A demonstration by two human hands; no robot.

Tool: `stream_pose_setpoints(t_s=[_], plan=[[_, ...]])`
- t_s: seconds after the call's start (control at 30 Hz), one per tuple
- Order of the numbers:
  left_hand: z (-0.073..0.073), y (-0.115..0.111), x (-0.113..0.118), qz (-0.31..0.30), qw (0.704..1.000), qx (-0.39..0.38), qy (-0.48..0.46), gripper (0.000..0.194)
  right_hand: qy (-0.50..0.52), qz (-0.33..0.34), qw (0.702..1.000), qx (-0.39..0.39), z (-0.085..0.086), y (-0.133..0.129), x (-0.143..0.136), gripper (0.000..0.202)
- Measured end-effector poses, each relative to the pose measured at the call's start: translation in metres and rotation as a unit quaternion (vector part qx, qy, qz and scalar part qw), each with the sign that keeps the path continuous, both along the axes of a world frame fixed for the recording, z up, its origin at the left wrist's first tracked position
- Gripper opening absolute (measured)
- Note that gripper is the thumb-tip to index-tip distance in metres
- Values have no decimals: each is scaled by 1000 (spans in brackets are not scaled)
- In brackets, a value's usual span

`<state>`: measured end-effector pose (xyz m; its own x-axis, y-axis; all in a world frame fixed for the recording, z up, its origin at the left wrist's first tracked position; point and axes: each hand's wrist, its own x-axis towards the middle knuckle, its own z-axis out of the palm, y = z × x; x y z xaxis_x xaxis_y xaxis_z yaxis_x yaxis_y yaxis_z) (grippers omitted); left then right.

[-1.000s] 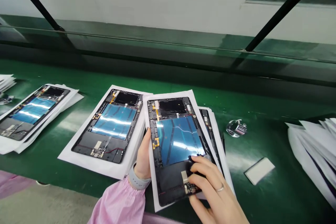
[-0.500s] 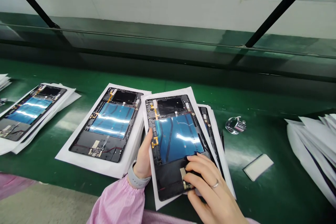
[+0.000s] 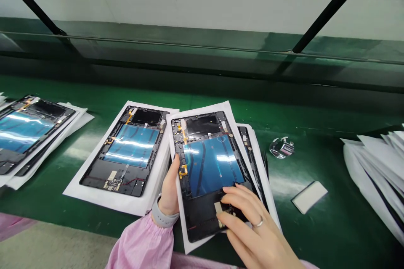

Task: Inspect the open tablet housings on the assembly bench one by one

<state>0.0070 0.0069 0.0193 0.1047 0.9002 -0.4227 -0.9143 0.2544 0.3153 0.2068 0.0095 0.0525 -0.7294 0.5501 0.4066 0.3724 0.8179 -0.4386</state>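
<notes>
An opened tablet housing (image 3: pixel 214 164) with a blue battery area lies on a white sheet, tilted slightly over a stack of others. My left hand (image 3: pixel 170 189), wearing a grey watch band, grips its left edge and sheet, thumb on top. My right hand (image 3: pixel 249 222), with a ring, rests its spread fingers over the small circuit board and pale pad at the housing's lower right. Whether the fingertips pinch anything is too small to tell. To the left, a second opened housing (image 3: pixel 129 147) lies face up on its own white sheets.
At the far left another housing (image 3: pixel 25 130) tops a stack, with a pink sleeve (image 3: pixel 15 225) below. Right of the held housing are a shiny tape roll (image 3: pixel 282 147) and a white block (image 3: pixel 309 197). White sheets (image 3: pixel 372 168) stand stacked at the far right.
The far-left housing has shifted left and slightly up on its stack. My right fingers have moved slightly over the small board. The view has shifted a little.
</notes>
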Motion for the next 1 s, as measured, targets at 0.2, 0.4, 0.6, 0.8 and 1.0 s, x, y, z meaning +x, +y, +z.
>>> stream_pose_setpoints(t_s=[0.2,0.4,0.6,0.8,1.0], plan=[[-3,-1,-5,22,999,-26,-10,41,89,-83,991,-55,10,24,31,18],[6,4,-6,35,997,-68,-31,59,166,-189,926,-280,-8,61,38,20],[-1,2,-9,9,999,9,-30,49,240,-126,840,-471,-18,68,28,18],[-7,0,-8,-38,997,61,-36,29,291,-128,810,-492,-20,67,34,16],[-11,0,-6,-41,999,16,5,35,307,-138,790,-513,-33,66,43,19]])
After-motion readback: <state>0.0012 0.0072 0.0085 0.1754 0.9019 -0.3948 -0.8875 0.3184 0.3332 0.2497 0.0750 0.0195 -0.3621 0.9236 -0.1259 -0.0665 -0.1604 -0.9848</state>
